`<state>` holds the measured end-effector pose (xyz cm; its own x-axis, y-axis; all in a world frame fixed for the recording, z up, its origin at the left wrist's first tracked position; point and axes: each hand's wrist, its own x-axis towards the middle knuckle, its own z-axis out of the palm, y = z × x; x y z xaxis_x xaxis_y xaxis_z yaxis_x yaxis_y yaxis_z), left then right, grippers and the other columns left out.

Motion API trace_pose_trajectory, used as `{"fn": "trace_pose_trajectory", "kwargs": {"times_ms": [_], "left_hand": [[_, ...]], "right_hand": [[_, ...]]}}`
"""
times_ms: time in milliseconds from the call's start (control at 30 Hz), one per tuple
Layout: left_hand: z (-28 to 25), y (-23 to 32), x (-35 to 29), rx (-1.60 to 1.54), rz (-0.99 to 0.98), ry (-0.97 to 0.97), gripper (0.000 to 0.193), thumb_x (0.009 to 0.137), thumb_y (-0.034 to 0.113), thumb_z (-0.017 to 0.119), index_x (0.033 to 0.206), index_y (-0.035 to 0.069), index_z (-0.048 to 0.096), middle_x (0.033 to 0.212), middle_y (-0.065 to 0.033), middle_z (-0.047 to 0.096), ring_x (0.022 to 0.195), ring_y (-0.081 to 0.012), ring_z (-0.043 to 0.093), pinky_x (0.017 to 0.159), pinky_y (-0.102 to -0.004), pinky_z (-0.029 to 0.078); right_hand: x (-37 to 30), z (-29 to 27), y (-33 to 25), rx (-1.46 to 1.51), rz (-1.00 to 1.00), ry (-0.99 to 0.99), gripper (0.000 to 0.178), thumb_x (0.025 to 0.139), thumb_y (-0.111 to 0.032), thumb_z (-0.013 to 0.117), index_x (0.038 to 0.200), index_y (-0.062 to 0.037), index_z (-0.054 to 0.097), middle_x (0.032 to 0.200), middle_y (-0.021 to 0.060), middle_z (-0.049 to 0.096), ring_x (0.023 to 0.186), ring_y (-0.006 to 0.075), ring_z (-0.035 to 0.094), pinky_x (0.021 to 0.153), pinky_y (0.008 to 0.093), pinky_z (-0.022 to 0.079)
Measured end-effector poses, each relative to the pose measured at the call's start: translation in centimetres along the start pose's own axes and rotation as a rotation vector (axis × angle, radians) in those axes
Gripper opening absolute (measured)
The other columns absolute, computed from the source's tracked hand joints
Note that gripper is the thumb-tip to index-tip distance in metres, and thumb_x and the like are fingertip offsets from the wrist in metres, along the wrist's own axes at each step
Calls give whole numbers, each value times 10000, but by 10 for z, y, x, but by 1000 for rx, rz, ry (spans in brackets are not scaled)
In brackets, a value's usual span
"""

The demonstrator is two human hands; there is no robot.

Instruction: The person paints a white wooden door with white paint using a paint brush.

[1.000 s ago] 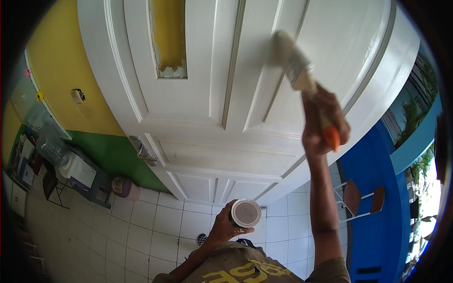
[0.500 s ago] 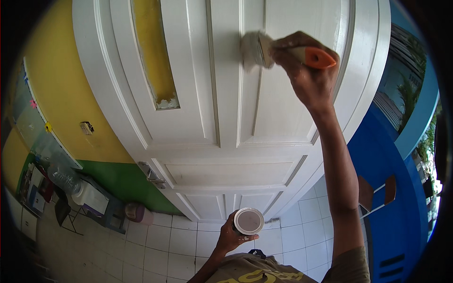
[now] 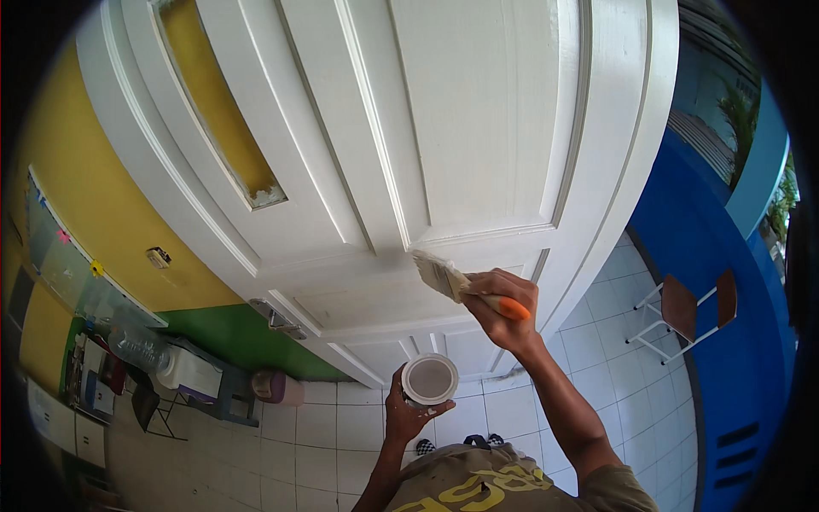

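Note:
My right hand (image 3: 503,309) grips a flat paintbrush (image 3: 452,280) with an orange handle. Its pale bristles touch the white panelled door (image 3: 478,136) just under the ledge of a raised panel. My left hand (image 3: 409,414) holds a small round paint cup (image 3: 429,379) from below, low in front of my chest, apart from the door. A narrow yellow glass strip (image 3: 217,111) runs down the door's left side, and a metal handle (image 3: 275,317) sits lower left on it.
White floor tiles (image 3: 299,444) lie below. A chair with a brown seat (image 3: 682,311) stands at the right by a blue wall (image 3: 725,341). At the left, a yellow and green wall (image 3: 111,230), a water jug on a low stand (image 3: 183,371) and a pink bucket (image 3: 275,388).
My right hand has brought the brush down from the upper panel to the panel's lower ledge. The view has tilted, and the cup hand stayed about where it was.

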<state>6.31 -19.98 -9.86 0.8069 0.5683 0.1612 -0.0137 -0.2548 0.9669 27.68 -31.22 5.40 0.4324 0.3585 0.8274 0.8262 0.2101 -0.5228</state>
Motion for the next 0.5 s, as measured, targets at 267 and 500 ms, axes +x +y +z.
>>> {"fn": "trace_pose_trajectory", "kwargs": {"times_ms": [267, 500], "left_hand": [[15, 35, 32, 50, 120, -20, 1068, 598, 264, 1035, 1456, 42, 438, 1319, -135, 636, 1219, -265, 646, 1075, -431, 538], [38, 57, 53, 194, 282, -87, 1123, 568, 271, 1036, 1495, 85, 429, 1479, -165, 511, 1370, -326, 531, 1123, -459, 499]], "right_hand": [[-84, -60, -36, 440, 488, 208, 177, 680, 75, 814, 825, 22, 728, 860, 183, 763, 779, 248, 739, 690, 354, 600], [-76, -103, -39, 189, 323, -156, 196, 668, 55, 809, 830, -30, 737, 850, 130, 779, 763, 227, 757, 649, 327, 589]]}}
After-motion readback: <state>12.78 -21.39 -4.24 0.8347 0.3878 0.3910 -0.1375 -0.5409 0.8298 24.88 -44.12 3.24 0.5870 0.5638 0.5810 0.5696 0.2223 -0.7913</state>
